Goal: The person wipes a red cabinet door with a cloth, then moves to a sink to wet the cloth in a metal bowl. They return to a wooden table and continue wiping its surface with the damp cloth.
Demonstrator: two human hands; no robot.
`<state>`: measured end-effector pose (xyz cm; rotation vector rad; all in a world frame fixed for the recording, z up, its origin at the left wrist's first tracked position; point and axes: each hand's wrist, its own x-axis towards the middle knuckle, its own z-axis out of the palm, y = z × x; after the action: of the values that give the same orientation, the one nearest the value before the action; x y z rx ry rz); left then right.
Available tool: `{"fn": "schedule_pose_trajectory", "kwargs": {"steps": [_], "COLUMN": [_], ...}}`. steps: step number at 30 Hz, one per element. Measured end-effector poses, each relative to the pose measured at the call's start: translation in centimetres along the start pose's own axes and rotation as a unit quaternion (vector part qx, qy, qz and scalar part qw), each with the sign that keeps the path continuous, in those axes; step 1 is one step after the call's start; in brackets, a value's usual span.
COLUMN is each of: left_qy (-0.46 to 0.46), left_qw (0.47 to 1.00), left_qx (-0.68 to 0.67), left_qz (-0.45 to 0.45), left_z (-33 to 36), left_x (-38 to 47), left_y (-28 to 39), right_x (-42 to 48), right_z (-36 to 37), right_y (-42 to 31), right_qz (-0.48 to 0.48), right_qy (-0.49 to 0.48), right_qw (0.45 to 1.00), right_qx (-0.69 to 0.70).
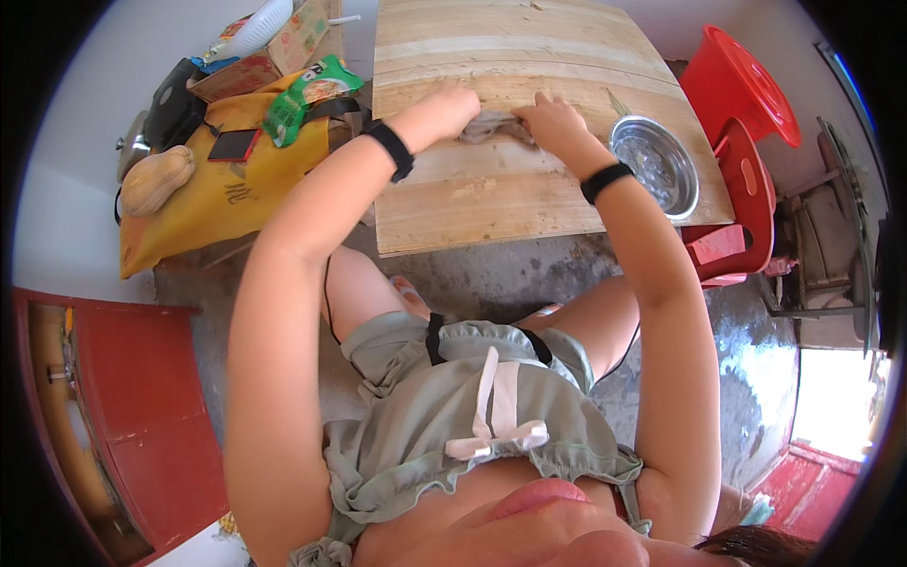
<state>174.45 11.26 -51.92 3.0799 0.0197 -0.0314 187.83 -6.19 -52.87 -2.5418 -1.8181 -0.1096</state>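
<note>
A damp-looking, grey-brown cloth (490, 126) lies bunched on the wooden table (460, 212), in front of me. Its left end meets my left hand (448, 112), whose fingers are curled and partly turned away from view. At the other end, my right hand (556, 131) pinches the cloth near its fingertips. Just right of my right wrist, a steel basin (684, 164) holds what looks like clear water. A thin dry leaf (618, 103) rests on the boards beyond the basin.
Left of the table, a yellow cover (212, 202) bears a butternut squash (157, 181), a phone (234, 145), a green food packet (310, 99) and a cardboard box (273, 60). At right stand a red plastic chair (758, 191) and a red lidded bucket (730, 85).
</note>
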Motion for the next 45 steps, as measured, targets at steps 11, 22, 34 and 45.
{"fn": "schedule_pose_trajectory", "kwargs": {"steps": [11,22,34,45], "left_qy": [-0.053,-0.069,-0.097,0.009], "left_qw": [0.986,0.972,0.986,0.954], "left_qx": [-0.150,-0.212,0.002,0.071], "left_qz": [-0.046,0.068,0.137,0.290], "left_z": [-3.4,-1.4,-6.0,-2.0], "left_x": [-14.8,-9.1,3.1,10.9], "left_y": [6.7,9.9,12.7,18.1], "right_x": [-7.6,-12.7,-15.4,-16.5], "right_z": [0.4,0.9,1.1,1.9], "right_y": [-10.4,-4.7,-4.9,-2.7], "right_qz": [-0.197,-0.079,0.013,-0.022], "right_qy": [0.147,0.179,0.194,0.188], "right_qw": [0.963,0.981,0.981,0.982], "right_qx": [0.107,0.000,-0.010,0.016]}}
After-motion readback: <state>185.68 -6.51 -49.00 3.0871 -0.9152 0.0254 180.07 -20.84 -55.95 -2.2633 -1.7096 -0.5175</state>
